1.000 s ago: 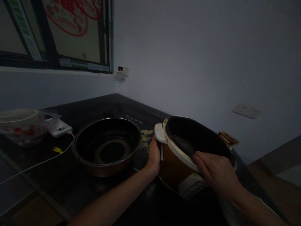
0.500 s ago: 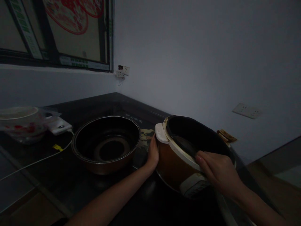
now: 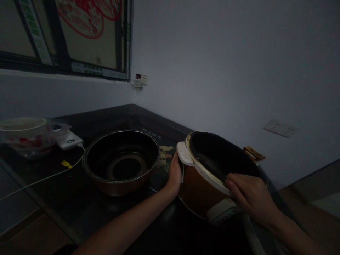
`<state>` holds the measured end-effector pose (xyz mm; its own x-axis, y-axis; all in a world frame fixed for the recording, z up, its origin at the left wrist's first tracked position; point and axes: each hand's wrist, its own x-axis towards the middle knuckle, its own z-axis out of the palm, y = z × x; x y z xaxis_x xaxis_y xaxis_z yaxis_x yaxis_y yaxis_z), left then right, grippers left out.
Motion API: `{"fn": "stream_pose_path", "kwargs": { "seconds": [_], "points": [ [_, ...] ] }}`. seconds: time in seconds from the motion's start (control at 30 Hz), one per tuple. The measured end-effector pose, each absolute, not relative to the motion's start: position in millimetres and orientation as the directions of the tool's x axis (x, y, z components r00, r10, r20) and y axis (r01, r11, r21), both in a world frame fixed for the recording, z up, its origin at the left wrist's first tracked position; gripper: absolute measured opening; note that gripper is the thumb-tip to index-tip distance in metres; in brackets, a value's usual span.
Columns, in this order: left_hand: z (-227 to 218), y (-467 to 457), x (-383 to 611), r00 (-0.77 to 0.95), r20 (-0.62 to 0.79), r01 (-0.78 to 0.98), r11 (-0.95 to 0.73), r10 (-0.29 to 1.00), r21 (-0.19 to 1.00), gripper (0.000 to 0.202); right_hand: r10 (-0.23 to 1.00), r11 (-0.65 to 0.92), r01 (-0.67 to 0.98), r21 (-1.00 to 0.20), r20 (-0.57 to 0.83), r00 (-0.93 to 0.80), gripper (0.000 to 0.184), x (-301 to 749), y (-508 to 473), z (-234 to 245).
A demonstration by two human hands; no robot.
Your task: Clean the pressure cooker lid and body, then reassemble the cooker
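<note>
An electric rice cooker (image 3: 198, 189) with a brown body, white trim and a dark interior leans toward me on the counter. My left hand (image 3: 175, 175) is pressed against its left side, gripping below the white handle (image 3: 184, 153). At the near rim, my right hand (image 3: 248, 189) has its fingers closed, with the fingertips just inside the opening. Something greyish and dark lies inside by those fingertips, too dim to name. To the left stands a round dark pan (image 3: 126, 183) with a brown outside, apart from both hands.
On the left are a bowl with red patterns (image 3: 26, 136) in clear plastic and a white power strip (image 3: 69, 140) with its cable (image 3: 45, 180). A brown-yellow item (image 3: 254, 153) shows behind the cooker. Wall sockets (image 3: 280, 128) sit at right. The black counter (image 3: 92, 111) meets the wall.
The view has shifted slightly. My right hand has moved a little right and down at the rim, and the cooker has shifted slightly with my hands. The pan stays in place.
</note>
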<state>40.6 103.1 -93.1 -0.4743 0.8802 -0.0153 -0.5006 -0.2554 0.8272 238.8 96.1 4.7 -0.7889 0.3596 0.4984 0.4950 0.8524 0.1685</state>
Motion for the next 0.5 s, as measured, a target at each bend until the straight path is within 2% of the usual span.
{"fn": "stream_pose_path", "kwargs": {
  "seconds": [0.17,0.3,0.5],
  "points": [
    [-53.1,101.2,34.0,-0.424,-0.073,-0.669,-0.257,0.903,0.697,0.045,0.319,0.876,0.451,0.172,0.495,-0.809,0.034,244.9,98.3,5.8],
    [-45.3,94.1,35.0,-0.402,-0.143,-0.783,-0.258,0.904,0.566,0.042,0.299,0.883,0.434,0.179,0.497,-0.814,0.033,246.9,99.7,5.9],
    [-53.2,116.0,37.3,-0.437,-0.035,-0.713,-0.322,0.899,0.622,0.046,0.303,0.883,0.438,0.168,0.508,-0.806,0.031,248.9,101.0,5.9]
  ]
}}
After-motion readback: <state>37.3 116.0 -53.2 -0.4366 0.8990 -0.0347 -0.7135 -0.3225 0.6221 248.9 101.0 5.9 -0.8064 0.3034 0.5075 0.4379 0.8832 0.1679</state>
